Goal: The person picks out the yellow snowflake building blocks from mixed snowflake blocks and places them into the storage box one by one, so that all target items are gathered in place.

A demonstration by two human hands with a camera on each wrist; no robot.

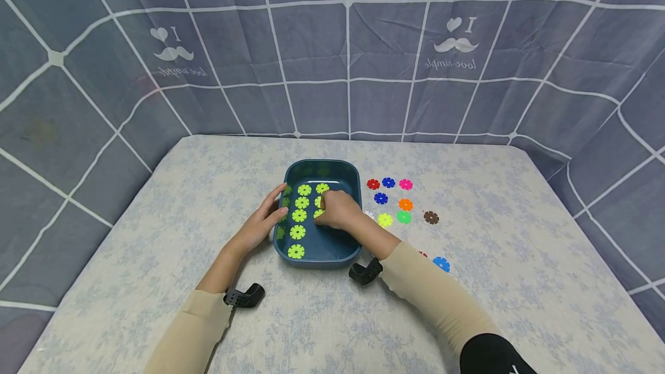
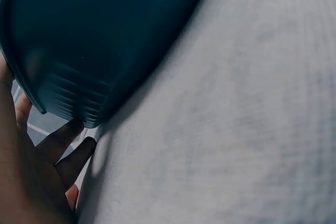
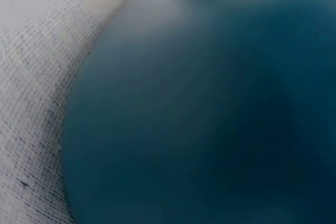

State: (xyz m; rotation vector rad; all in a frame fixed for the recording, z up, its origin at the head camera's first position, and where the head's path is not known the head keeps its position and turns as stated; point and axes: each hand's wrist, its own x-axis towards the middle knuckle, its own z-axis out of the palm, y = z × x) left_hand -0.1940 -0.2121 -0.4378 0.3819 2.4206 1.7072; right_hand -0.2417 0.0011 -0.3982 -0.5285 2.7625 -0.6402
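Observation:
A dark teal plastic tray (image 1: 332, 250) stands on the table. Two columns of yellow-green notched snowflake discs (image 1: 298, 232) lie on its floor, the left column longer. My left hand (image 1: 257, 227) touches the tray's left side, thumb and index finger at the rim; in the left wrist view its extended fingers (image 2: 60, 140) lie along the outer wall. Inside the tray, my right hand (image 1: 337, 209) has its fingers curled and pinches a yellow-green disc (image 1: 318, 213) in the right column, partly covering it. The right wrist view shows only the blurred tray wall (image 3: 184, 114).
Right of the tray lie loose discs, among them a red (image 1: 373, 184), an orange (image 1: 406, 205), a green (image 1: 404, 217) and a brown one (image 1: 431, 217). A light-blue disc (image 1: 441, 264) lies nearer, beside my right sleeve. Grey gridded curtain (image 1: 322, 45) surrounds the table.

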